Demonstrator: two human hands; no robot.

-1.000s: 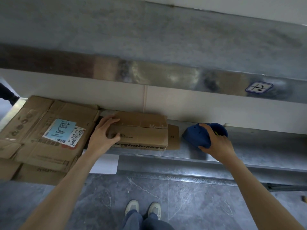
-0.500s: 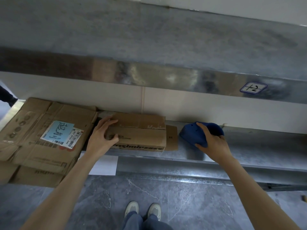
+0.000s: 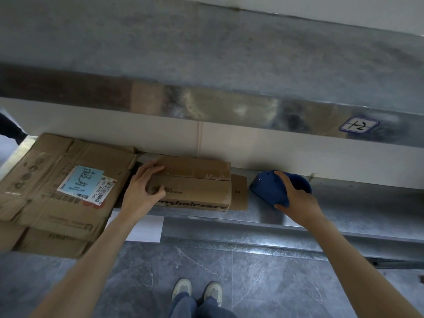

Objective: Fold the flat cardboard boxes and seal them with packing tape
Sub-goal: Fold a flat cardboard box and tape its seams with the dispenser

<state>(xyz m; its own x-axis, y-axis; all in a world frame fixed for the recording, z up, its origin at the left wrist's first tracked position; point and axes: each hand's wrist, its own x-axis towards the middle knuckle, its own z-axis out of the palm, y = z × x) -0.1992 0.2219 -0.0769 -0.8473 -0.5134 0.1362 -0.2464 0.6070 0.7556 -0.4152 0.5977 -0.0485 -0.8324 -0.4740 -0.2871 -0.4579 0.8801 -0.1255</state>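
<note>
Head view: your left hand [image 3: 142,193] grips the left end of the small brown cardboard box [image 3: 197,191], fingers spread over its top flap and thumb pressed on the printed front face. The box lies flat and rectangular on the brushed metal shelf [image 3: 355,198], its corrugated edges worn. Your right hand [image 3: 298,200] grasps a blue plastic object [image 3: 268,189] with a smooth, rounded shell, fingers curled over its top; it sits on the shelf just right of the box. Left of your left hand lies a stack of large flattened cartons [image 3: 46,210], creased and scuffed, the top one bearing a pale blue label [image 3: 82,182]. Below your left wrist hangs a white sheet [image 3: 146,228]. Under your arms is the grey veined stone floor [image 3: 252,271].
</note>
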